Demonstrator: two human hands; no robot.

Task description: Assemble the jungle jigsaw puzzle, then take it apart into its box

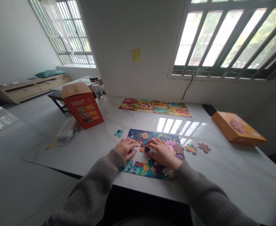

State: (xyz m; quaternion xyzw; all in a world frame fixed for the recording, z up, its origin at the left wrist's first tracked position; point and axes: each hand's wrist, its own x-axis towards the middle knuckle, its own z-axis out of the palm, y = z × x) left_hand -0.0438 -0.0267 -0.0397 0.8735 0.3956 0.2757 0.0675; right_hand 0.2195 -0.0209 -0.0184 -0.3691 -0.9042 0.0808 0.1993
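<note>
A partly assembled jigsaw puzzle [138,134] in dark blue, purple and teal lies before me, with a white gap left of its middle. My left hand [126,148] rests on its left side, fingers stretched towards the gap, thumb apart. From the right, my right hand [161,153] reaches over the puzzle, with thumb and fingertips around a dark puzzle piece [147,149] at the gap. An orange and brown piece [142,149] shows between the hands. The palms hide parts of the picture.
Loose pieces lie right of the puzzle, including a brown piece [204,147] and a multicoloured piece [191,149]. A teal piece [118,133] lies left. Behind are a finished long puzzle [155,106], a red box [84,108], a glass bottle [96,88] and an orange box [240,128].
</note>
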